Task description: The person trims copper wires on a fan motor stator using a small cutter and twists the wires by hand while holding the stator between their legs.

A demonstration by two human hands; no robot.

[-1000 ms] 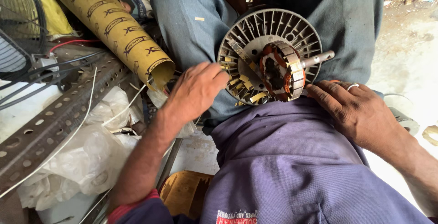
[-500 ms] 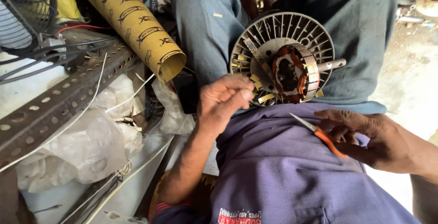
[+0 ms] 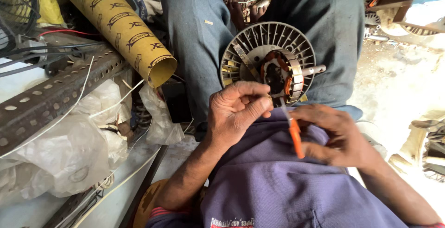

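A round grey fan motor housing (image 3: pixel 259 42) with radial fins rests on my lap between my knees. Its copper-wound stator (image 3: pixel 280 75) and a metal shaft (image 3: pixel 314 70) face up. My left hand (image 3: pixel 234 112) pinches something thin, perhaps a wire, at the lower edge of the stator; I cannot make it out. My right hand (image 3: pixel 340 137) grips an orange-handled tool (image 3: pixel 294 135) with a thin metal tip pointing up at the stator, just beside my left fingertips.
A yellow printed cardboard tube (image 3: pixel 125 28) leans at the upper left. A perforated metal angle bar (image 3: pixel 55 93) lies over crumpled plastic bags (image 3: pixel 65 158) and wires on the left. Metal parts sit on the dusty floor (image 3: pixel 403 84) at the right.
My right hand has brought the orange-handled tool up so its tip meets the stator. My left hand left the housing's rim and now pinches at the stator's lower edge.
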